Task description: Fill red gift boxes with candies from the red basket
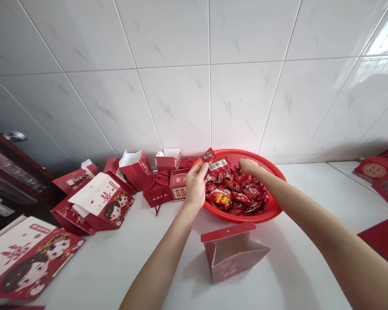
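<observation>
A red plastic basket [280, 172] holds many red wrapped candies [237, 193] and stands against the tiled wall. Over its left rim, my left hand [197, 178] pinches a small red packet [208, 155] between thumb and fingers. A red and white packet [218, 165] lies just right of those fingers. My right hand [248, 167] reaches down into the back of the basket among the candies; its fingertips are hidden, so what it holds cannot be made out. In front of the basket stands a red paper box [236, 262] with its top open.
Several red gift boxes [157, 187] line the wall on the left, some with open flaps. Larger printed boxes [32, 258] stand at the near left. Flat red packages [380, 174] lie at the right on the white countertop [142, 254].
</observation>
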A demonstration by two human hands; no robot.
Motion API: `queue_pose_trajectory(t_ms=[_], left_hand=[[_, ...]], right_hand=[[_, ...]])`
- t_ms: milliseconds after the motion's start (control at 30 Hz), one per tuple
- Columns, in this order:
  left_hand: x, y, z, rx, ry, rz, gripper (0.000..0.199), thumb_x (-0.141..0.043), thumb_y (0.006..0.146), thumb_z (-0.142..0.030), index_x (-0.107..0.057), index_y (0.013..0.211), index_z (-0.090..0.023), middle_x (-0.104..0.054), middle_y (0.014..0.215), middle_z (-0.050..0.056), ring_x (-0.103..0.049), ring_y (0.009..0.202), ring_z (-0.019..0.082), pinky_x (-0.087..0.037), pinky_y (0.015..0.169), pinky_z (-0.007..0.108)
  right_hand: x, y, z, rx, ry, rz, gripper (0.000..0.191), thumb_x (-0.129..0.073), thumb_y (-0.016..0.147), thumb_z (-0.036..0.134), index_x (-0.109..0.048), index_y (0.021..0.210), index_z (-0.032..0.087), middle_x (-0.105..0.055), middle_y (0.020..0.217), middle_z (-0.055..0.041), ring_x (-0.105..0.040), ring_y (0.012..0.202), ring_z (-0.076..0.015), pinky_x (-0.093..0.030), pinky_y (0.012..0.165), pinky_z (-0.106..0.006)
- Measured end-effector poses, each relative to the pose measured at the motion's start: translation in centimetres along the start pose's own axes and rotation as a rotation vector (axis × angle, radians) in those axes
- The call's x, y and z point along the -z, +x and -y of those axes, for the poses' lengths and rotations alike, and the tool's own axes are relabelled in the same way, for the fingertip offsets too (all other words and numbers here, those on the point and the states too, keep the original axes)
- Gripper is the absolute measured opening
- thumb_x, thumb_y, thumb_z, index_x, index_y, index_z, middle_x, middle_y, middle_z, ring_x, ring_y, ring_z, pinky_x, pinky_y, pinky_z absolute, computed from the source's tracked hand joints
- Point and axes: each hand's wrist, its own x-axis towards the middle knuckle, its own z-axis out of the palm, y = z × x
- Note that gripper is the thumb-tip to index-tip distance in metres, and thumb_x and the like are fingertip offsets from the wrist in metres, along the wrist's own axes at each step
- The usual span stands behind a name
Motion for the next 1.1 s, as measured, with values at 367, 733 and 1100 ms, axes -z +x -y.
queue_pose_trajectory(t_ms=[367,733,1100], left_hand=[[0.1,0.2,0.1,-0.039,-0.047,0.0,0.022,-0.087,0.068,-0.029,-0.067,0.066,-0.017,-0.055,0.065,-0.004,-0.044,0.056,0.005,-0.036,0.052,0.019],[0.0,0.2,0.0,-0.035,-0.066,0.0,0.022,-0.086,0.069,-0.026,-0.066,0.064,-0.017,-0.054,0.063,-0.004,-0.043,0.054,0.005,-0.036,0.051,0.018],[0.0,0.3,-0.1,-0.022,-0.089,-0.009,0.023,-0.09,0.063,-0.027,-0.069,0.066,-0.017,-0.059,0.068,-0.003,-0.045,0.055,0.004,-0.037,0.05,0.018]], right_hand=[[0.6,-1.3,1.3,-0.094,0.034,0.016,0.034,-0.065,0.101,0.037,-0.064,0.131,0.02,-0.064,0.134,-0.0105,-0.067,0.112,-0.0243,-0.059,0.094,-0.045],[3.4,-2.9,1.5,0.139,0.402,-0.097,0.033,-0.054,0.09,0.011,-0.078,0.113,0.014,-0.079,0.104,-0.0087,-0.066,0.075,-0.0154,-0.054,0.069,-0.027],[2.6,-5.8,0.6,0.257,0.223,0.134,0.022,-0.067,0.065,0.011,-0.082,0.078,0.022,-0.08,0.087,-0.0024,-0.07,0.085,-0.0241,-0.051,0.077,-0.031]])
